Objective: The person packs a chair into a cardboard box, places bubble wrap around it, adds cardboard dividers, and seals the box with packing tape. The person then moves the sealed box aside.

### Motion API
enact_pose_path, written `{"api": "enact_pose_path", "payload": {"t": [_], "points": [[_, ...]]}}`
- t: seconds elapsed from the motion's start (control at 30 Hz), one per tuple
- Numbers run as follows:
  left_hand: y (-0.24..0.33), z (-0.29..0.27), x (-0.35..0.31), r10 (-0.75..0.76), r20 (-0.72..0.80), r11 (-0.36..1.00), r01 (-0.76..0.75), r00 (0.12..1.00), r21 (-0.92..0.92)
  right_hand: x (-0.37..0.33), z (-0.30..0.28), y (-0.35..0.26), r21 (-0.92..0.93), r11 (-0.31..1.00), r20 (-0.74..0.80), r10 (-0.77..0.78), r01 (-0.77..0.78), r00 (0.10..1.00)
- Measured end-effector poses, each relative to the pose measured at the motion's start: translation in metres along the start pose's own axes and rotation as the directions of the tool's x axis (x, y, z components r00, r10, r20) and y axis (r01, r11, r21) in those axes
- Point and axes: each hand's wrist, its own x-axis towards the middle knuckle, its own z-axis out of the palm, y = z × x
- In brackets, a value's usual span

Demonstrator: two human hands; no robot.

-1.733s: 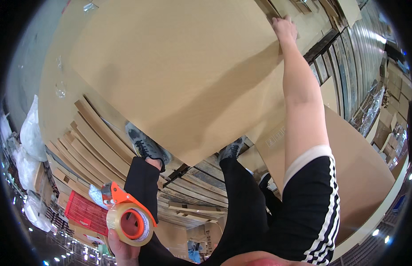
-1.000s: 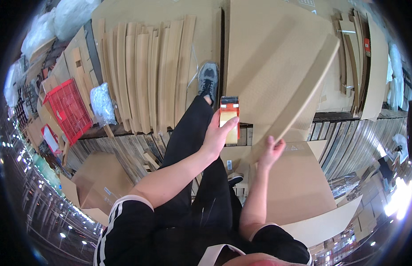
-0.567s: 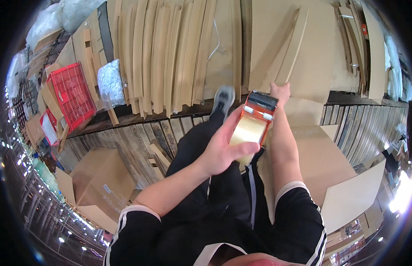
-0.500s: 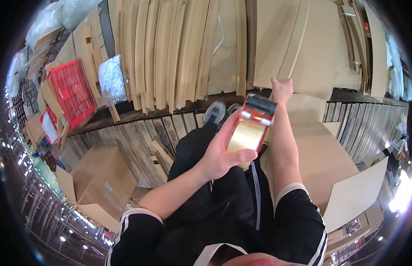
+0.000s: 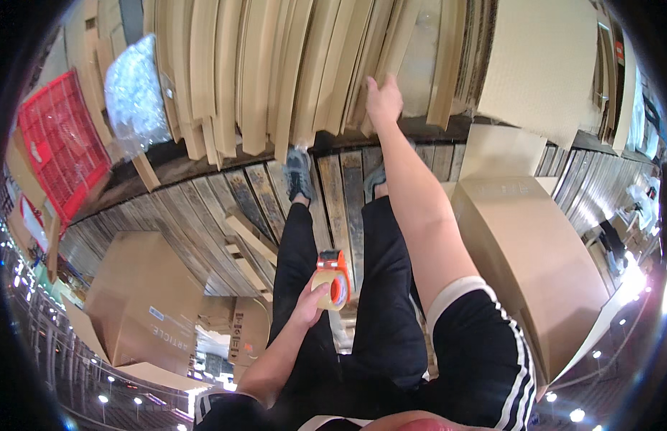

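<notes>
I see a fairly bright scene through my feed, with soft light spread over the cardboard strips (image 5: 265, 79) and a dark shadow under their near ends. A white glare (image 5: 633, 279) burns out the right side, and lamps (image 5: 577, 415) dot the lower rim. The plastic bag (image 5: 138, 93) glints, the black trousers (image 5: 391, 287) lose detail, and the wooden slats (image 5: 225, 205) bow toward my blackened corners.

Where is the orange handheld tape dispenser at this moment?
Below centre in the head view, the orange handheld tape dispenser is held in the left hand, by the black left trouser leg.
</notes>
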Motion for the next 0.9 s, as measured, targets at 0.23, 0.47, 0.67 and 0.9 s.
{"api": "enact_pose_path", "payload": {"t": [0.23, 0.47, 0.67, 0.9], "points": [[-0.006, -0.008, 0.010, -0.043, 0.018, 0.989, 0.045, 0.999, -0.138, -0.026, 0.027, 0.025, 0.005, 0.996, 0.036, -0.091, 0.090, 0.995], [-0.009, -0.022, 0.014, -0.107, -0.033, 0.974, 0.098, 0.994, -0.204, -0.019, 0.029, 0.017, 0.082, 0.995, 0.117, -0.057, 0.048, 0.991], [-0.022, -0.027, 0.018, -0.111, -0.032, 0.982, 0.105, 0.993, -0.158, -0.016, 0.014, 0.021, 0.009, 0.994, 0.139, -0.109, 0.109, 0.984], [-0.018, -0.020, 0.019, -0.120, -0.080, 0.976, 0.102, 0.990, -0.194, -0.029, 0.022, -0.004, -0.122, 0.988, 0.039, -0.089, 0.093, 0.995]]}}
